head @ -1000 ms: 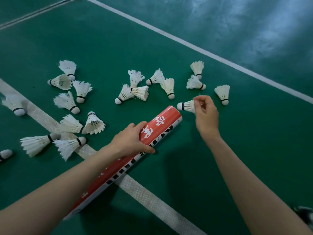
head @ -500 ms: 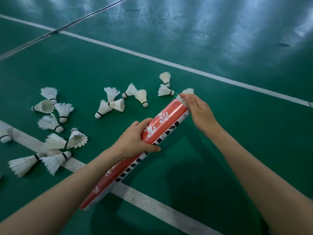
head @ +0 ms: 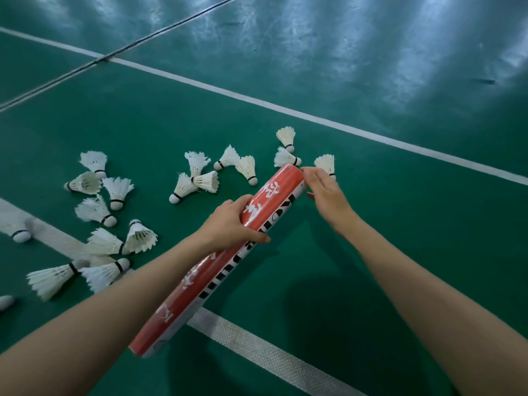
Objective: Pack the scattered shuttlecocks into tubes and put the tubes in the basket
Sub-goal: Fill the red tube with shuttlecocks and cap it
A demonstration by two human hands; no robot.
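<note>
A long red and white tube [head: 268, 204] slants from lower left to upper right above the green court floor. My left hand [head: 233, 224] grips it round its upper half. My right hand [head: 324, 192] is at the tube's far mouth, fingers extended against the opening; no shuttlecock shows in it. Several white feather shuttlecocks lie scattered on the floor: a group near the tube's mouth [head: 285, 158], one just behind my right hand [head: 325, 164], a middle cluster [head: 197, 181] and a larger cluster at the left [head: 114, 190].
White court lines cross the floor: one diagonal at the back [head: 371, 135] and a textured one in front under the tube [head: 257, 344]. A dark cord [head: 114, 52] runs across the upper left. No basket is in view.
My right hand brought a shuttlecock from the floor to the tube's mouth, and the shuttlecock is no longer visible. The tube tilted up as the view shifted.
</note>
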